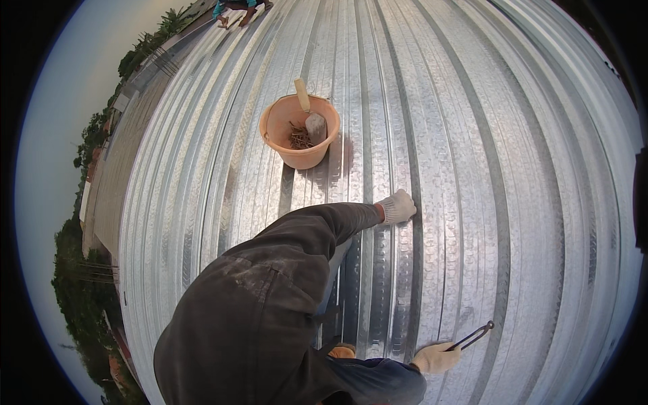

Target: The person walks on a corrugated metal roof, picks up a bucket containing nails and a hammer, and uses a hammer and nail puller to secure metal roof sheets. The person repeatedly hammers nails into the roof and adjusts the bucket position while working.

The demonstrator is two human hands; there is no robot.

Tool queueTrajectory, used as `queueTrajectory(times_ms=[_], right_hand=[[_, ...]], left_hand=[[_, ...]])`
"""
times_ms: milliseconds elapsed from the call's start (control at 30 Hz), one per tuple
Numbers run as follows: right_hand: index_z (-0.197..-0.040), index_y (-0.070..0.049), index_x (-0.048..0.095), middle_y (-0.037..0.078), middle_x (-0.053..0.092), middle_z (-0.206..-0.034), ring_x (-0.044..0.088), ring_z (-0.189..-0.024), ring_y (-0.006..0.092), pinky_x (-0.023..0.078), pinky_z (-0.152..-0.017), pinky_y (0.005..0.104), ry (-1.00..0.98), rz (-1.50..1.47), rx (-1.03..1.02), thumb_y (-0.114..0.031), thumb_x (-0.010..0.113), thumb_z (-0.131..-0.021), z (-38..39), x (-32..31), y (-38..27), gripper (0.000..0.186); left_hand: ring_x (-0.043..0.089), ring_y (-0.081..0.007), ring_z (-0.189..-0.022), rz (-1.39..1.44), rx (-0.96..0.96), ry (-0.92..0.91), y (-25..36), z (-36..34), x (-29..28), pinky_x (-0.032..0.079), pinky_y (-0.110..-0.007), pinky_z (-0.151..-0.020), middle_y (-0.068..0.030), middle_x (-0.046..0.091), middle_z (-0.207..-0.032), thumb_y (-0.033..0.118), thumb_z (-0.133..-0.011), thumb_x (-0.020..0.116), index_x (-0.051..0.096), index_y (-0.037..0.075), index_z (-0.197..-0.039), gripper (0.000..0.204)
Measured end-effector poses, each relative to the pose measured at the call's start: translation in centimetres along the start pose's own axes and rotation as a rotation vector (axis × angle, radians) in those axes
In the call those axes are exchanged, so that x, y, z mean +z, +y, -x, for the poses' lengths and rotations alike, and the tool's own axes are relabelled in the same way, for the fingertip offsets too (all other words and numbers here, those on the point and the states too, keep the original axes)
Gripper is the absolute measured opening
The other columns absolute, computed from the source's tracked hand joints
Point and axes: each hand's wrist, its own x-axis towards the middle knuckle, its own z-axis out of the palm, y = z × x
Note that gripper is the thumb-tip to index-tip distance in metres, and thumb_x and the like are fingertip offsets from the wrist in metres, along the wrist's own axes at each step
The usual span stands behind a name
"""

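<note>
My left hand (pixel 398 207), in a pale knit glove, reaches across to a rib of the silver ribbed metal roofing (pixel 459 202), fingers curled down against it; what they hold, if anything, is hidden. Lower right, my gloved right hand (pixel 435 358) grips dark metal pincers (pixel 472 336), their rounded head just over the sheet. Beyond my left arm stands a peach plastic bucket (pixel 297 155) containing rusty nails (pixel 299 135), a grey lump (pixel 316 129) and an upright pale wooden piece (pixel 302 93).
Another worker (pixel 239 10) crouches at the far top left, hands on the sheeting. Along the left, the roof ends at an edge (pixel 131 202) beside a weathered lower roof (pixel 111 196), with trees (pixel 74 263) and rebar (pixel 158 61) beyond.
</note>
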Motion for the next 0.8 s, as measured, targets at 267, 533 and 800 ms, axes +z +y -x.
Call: queueTrajectory(times_ms=[267, 533, 800], right_hand=[[-0.132, 0.0, 0.077, 0.023, 0.078, -0.126, 0.073, -0.118, 0.0446, 0.058, -0.103, 0.0533, 0.052, 0.037, -0.016, -0.03, 0.067, -0.116, 0.2, 1.0, 0.9, 0.035], [-0.134, 0.001, 0.076, 0.021, 0.078, -0.128, 0.074, -0.121, 0.0417, 0.06, -0.104, 0.0512, 0.036, 0.031, -0.033, -0.03, 0.069, -0.117, 0.0, 1.0, 1.1, 0.036], [-0.131, 0.0, 0.076, 0.02, 0.078, -0.128, 0.074, -0.12, 0.0421, 0.06, -0.102, 0.0519, 0.044, 0.013, -0.002, -0.033, 0.068, -0.117, 0.2, 0.8, 0.8, 0.037]], left_hand=[[0.083, -0.0319, -0.094, 0.022, 0.097, 0.076, -1.1, 0.4, -0.6, 0.061, -0.051, -0.081, -0.0106, 0.082, -0.091, 0.025, -0.099, 0.072, 0.084, 0.013, -0.093, 0.018], [0.083, -0.031, -0.094, 0.037, 0.047, 0.113, -0.2, 0.4, -0.6, 0.06, -0.049, -0.08, -0.0085, 0.081, -0.089, 0.022, -0.097, 0.073, 0.083, 0.013, -0.093, 0.014], [0.081, -0.0315, -0.09, 0.078, -0.049, 0.21, 1.3, 0.5, 1.4, 0.059, -0.05, -0.082, -0.0093, 0.079, -0.087, 0.02, -0.098, 0.07, 0.08, 0.012, -0.09, 0.014]])
